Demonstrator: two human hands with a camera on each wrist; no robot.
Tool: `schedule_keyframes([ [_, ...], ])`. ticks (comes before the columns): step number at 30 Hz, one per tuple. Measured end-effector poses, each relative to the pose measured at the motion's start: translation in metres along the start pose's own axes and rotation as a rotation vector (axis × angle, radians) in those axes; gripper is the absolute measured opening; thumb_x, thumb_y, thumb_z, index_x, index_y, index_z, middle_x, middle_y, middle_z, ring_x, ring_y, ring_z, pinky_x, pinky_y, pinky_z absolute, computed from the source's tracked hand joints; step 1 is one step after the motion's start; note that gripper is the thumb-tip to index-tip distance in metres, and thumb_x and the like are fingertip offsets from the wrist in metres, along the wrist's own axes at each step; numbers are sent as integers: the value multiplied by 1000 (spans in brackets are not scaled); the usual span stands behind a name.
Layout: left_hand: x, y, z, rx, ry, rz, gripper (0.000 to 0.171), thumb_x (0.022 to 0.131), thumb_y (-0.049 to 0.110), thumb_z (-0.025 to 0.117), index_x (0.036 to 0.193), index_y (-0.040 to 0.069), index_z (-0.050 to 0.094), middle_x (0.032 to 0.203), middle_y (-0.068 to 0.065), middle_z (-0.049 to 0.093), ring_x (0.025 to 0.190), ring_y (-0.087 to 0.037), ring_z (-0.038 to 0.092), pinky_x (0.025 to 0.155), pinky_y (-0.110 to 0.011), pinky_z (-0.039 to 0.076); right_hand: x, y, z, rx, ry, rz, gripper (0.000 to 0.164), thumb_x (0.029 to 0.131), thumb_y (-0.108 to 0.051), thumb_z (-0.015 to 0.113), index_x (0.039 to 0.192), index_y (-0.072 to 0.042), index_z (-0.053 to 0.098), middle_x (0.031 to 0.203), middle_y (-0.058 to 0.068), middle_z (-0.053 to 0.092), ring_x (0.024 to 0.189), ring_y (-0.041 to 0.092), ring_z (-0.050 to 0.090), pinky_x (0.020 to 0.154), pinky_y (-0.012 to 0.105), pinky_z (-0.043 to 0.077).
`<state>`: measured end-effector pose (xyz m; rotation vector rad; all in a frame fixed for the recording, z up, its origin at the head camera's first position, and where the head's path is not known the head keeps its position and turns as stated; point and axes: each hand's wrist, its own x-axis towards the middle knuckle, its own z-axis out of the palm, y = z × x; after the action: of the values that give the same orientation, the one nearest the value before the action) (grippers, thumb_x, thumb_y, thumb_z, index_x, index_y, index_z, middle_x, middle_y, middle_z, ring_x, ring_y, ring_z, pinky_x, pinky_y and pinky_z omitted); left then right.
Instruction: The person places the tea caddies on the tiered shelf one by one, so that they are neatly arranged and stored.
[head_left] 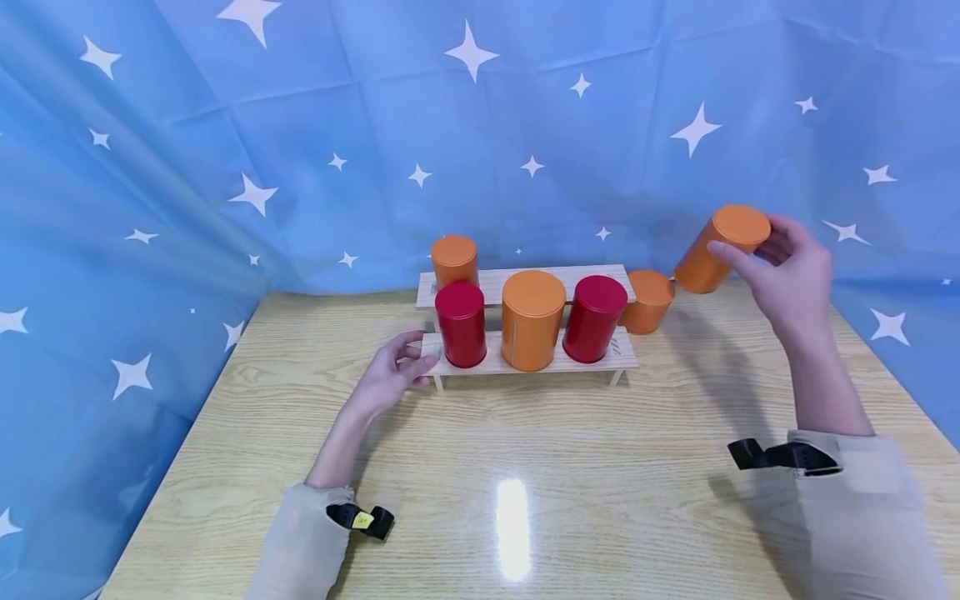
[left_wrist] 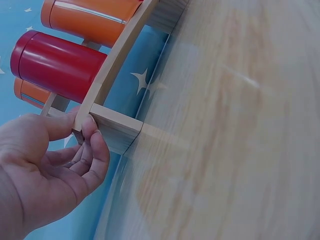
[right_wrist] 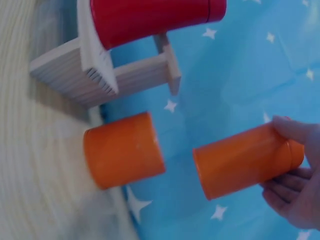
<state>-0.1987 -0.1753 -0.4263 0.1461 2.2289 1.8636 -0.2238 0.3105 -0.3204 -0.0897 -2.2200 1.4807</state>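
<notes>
A two-step wooden rack (head_left: 491,363) bears lidded canisters. On its lower step a large orange canister (head_left: 533,325) stands between two red canisters, the left one (head_left: 463,327) and the right one (head_left: 596,321). An orange canister (head_left: 454,258) is at the left of the upper step. My left hand (head_left: 393,372) pinches the lower step's left end (left_wrist: 82,122) between thumb and fingers. Near the lid, my right hand (head_left: 795,271) grips a tall orange canister (right_wrist: 245,160), tilted and raised. Below and left of it, a short orange canister (head_left: 648,302) stands by the rack's right end.
The rack and canisters stand toward the back of a light wood-grain table (head_left: 525,467). Behind and beside it hangs a blue cloth with white stars (head_left: 375,108). A bright reflection lies on the tabletop in front.
</notes>
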Motion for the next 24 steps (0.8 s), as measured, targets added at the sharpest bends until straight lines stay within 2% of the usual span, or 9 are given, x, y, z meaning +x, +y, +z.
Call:
schedule_keyframes([
  [5, 1, -1, 0, -5, 0, 5, 63, 100, 11, 65, 152, -6, 33, 112, -19, 49, 79, -22, 66, 83, -36, 61, 0, -22, 6, 3, 16, -64, 57, 84, -18, 83, 137, -14, 61, 116, -10, 64, 104, 6, 59, 90, 11, 46],
  [13, 2, -2, -1, -9, 0, 2, 63, 100, 11, 65, 152, -6, 33, 111, -18, 48, 78, -20, 65, 83, -35, 61, 1, -55, 21, 86, 36, -113, 55, 82, -13, 85, 133, -11, 64, 116, -4, 66, 103, 10, 62, 92, 14, 49],
  [24, 0, 0, 0, -10, -1, 5, 63, 100, 10, 65, 152, -6, 33, 112, -19, 49, 77, -20, 65, 82, -35, 61, 3, -80, 56, 106, -25, -189, 54, 84, -16, 84, 134, -10, 64, 118, -1, 67, 104, 13, 62, 94, 18, 50],
])
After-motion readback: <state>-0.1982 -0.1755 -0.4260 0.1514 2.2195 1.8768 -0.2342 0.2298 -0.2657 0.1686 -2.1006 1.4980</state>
